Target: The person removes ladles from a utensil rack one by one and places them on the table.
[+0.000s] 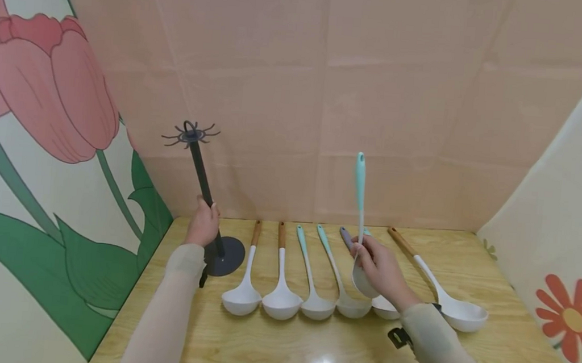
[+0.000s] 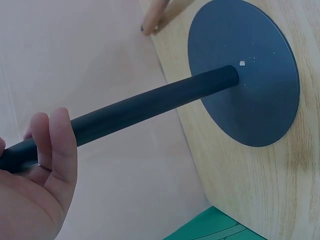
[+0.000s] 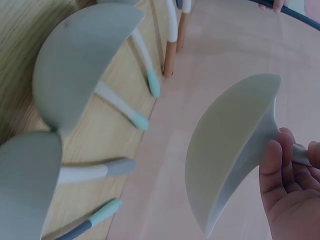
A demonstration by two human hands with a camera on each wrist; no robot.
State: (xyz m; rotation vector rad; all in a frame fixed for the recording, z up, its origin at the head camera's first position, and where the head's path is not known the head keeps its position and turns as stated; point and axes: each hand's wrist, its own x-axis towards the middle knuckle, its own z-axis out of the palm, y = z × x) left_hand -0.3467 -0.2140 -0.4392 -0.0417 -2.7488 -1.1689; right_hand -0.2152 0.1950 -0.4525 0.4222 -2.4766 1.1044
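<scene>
My left hand (image 1: 203, 223) grips the pole of a black utensil stand (image 1: 201, 169), which has a ring of curved hooks at its top and a round base (image 2: 250, 115) on the table. In the left wrist view, fingers wrap the pole well above that base. On the right, my right hand (image 1: 380, 268) pinches a ladle (image 1: 360, 178) by its shaft just above the bowl. Its turquoise handle points straight up and its pale bowl (image 3: 230, 150) hangs below the fingers, raised over the row of ladles. No ladle hangs on the stand's hooks.
Several ladles lie in a row on the wooden table (image 1: 277, 351), handles toward the back wall. They include a brown-handled ladle (image 1: 240, 300) beside the stand, a turquoise-handled ladle (image 1: 318, 306) mid-row and a brown-handled one (image 1: 465, 316) lying slanted at the right end. Fabric walls enclose the table.
</scene>
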